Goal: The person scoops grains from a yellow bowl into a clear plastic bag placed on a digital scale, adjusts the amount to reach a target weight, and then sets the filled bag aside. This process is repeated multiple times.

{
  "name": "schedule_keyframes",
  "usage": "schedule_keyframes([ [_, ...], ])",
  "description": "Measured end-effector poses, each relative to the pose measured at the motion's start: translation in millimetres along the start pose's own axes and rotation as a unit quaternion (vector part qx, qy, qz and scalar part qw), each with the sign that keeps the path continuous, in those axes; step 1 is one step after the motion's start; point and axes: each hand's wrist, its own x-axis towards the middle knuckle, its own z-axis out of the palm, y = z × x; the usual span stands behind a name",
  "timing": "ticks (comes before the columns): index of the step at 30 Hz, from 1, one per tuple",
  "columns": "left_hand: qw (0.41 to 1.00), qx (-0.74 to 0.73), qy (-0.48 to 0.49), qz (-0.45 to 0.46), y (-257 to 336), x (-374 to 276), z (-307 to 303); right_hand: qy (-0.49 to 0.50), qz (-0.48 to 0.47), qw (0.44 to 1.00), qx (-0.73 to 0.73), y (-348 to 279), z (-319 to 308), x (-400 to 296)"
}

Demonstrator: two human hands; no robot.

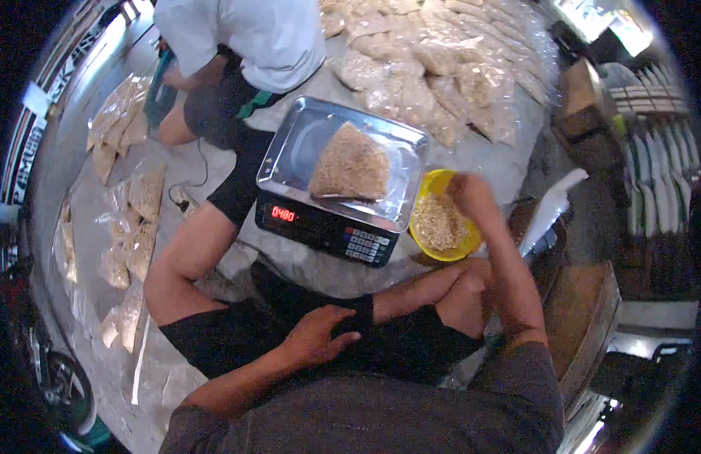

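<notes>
A digital weighing scale (322, 230) with a steel pan (291, 142) stands on the floor before me, its red display lit. On the pan lies a clear plastic bag (350, 164) filled with pale, grain-like pieces. To the right of the scale is a yellow bowl (474, 241) of similar loose pieces (441, 224). My right hand (466, 193) is at the bowl's upper right rim, fingers curled and blurred; whether it holds anything is hidden. Across my lap rests my left hand (322, 337), holding nothing, thumb apart from the fingers.
Many filled bags (441, 74) cover the floor at the upper right; several more (140, 198) lie at left. A person in a white shirt (248, 40) sits ahead, hands by a green device (160, 91). A wooden box (583, 318) and clear plastic bags (552, 210) are at right.
</notes>
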Motion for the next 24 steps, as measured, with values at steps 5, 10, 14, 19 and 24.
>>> schedule_keyframes([
  [5, 1.000, -0.006, -0.015, 0.008, 6.4, 11.6, -2.0, 0.057, 0.065, 0.995, 0.059, -39.6, -24.4, 136.0],
  [10, 0.998, -0.019, 0.011, 0.063, 9.8, 31.3, 0.6, 0.066, -0.005, 0.997, 0.033, -47.9, 25.3, 231.0],
  [14, 0.995, -0.012, 0.038, 0.092, 19.3, 44.0, -7.0, 0.189, -0.064, 0.979, 0.035, -30.6, 17.0, 245.0],
  [19, 0.947, 0.006, 0.149, 0.283, 57.7, 98.5, -38.5, 0.196, 0.041, 0.957, 0.210, 2.0, -28.6, 238.0],
  [24, 0.926, 0.035, 0.176, 0.331, 95.5, 110.6, -48.3, 0.285, 0.044, 0.914, 0.284, 28.8, -92.6, 191.8],
])
